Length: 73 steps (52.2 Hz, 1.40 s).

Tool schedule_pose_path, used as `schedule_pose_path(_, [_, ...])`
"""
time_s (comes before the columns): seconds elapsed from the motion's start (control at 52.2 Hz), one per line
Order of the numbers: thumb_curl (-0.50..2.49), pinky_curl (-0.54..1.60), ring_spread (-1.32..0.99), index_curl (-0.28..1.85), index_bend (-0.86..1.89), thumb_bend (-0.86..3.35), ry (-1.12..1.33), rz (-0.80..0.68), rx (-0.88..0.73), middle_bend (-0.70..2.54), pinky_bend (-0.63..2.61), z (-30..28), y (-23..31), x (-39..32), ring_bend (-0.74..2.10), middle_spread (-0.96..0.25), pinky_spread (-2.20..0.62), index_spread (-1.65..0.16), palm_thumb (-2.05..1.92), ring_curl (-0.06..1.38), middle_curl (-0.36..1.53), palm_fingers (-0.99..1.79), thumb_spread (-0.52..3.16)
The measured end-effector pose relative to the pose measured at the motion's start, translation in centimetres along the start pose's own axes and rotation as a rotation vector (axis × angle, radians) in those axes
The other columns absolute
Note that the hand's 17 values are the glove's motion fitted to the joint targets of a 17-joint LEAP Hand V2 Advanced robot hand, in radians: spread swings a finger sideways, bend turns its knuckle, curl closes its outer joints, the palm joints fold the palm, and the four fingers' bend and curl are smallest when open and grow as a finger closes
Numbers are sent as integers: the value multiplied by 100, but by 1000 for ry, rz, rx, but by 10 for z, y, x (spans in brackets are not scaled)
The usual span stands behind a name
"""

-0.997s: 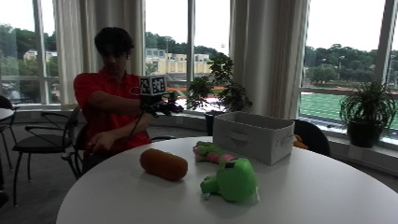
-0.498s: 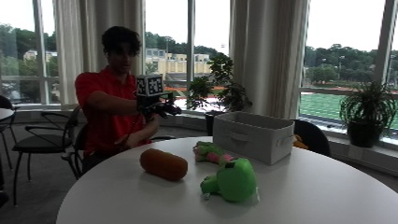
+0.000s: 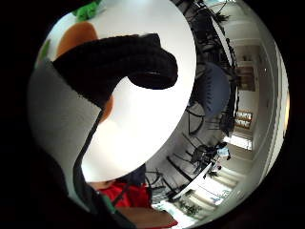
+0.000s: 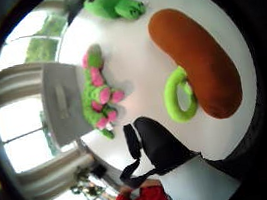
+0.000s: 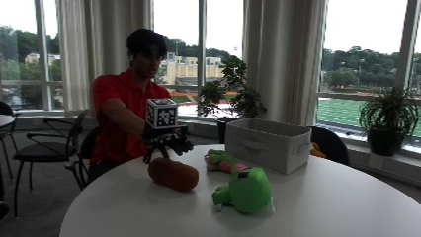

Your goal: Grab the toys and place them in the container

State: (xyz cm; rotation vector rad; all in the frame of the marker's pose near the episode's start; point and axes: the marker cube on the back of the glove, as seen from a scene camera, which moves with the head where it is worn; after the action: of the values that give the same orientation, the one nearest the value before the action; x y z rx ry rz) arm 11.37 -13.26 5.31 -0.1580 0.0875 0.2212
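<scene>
Three plush toys lie on the round white table (image 5: 342, 207). An orange oblong toy (image 5: 172, 174) with a green loop (image 4: 179, 95) lies nearest the person. A green and pink toy (image 5: 220, 162) lies beside the white fabric container (image 5: 268, 144), and a bright green toy (image 5: 246, 190) lies toward the table's front. My gloved right hand (image 5: 168, 143) hovers just above the orange toy (image 4: 196, 63), its fingers (image 3: 124, 57) hanging loosely curled and holding nothing. The container (image 4: 64, 108) stands open at the back of the table.
A dark chair (image 5: 329, 143) stands behind the container and another chair (image 5: 46, 148) at the left. Potted plants (image 5: 388, 118) stand along the window sill. Bare tabletop stretches to the right and front.
My gloved hand has come down from chest height and forward, to just above the orange toy. The toys and the container have not moved.
</scene>
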Motion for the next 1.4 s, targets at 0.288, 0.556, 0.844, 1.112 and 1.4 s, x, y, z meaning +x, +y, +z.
schedule_pose_path(0.288, [28, 45, -6, 14, 4, -1, 32, 37, -196, 10, 139, 64, -40, -8, 42, -8, 7, -34, 6, 27, 22, -20, 110])
schedule_pose_path(0.556, [34, 46, -21, 0, -4, 5, 46, 30, -116, 13, 158, 67, -45, -10, 114, -6, -22, -35, 26, 46, 20, -2, 118])
schedule_pose_path(0.844, [59, 38, -42, 13, 47, 26, 35, -42, 7, 49, 129, 50, -40, -27, 118, -33, -36, -42, 75, 48, 34, 84, 91])
schedule_pose_path(1.112, [75, 39, -47, 26, 69, 28, 15, -81, 90, 57, 118, -28, -16, -62, 115, -44, -37, -45, 80, 51, 44, 87, 55])
schedule_pose_path(1.4, [87, 43, -49, 35, 76, 29, 34, -167, 278, 59, 118, -165, -9, -138, 117, -49, -37, -47, 78, 55, 52, 83, 31])
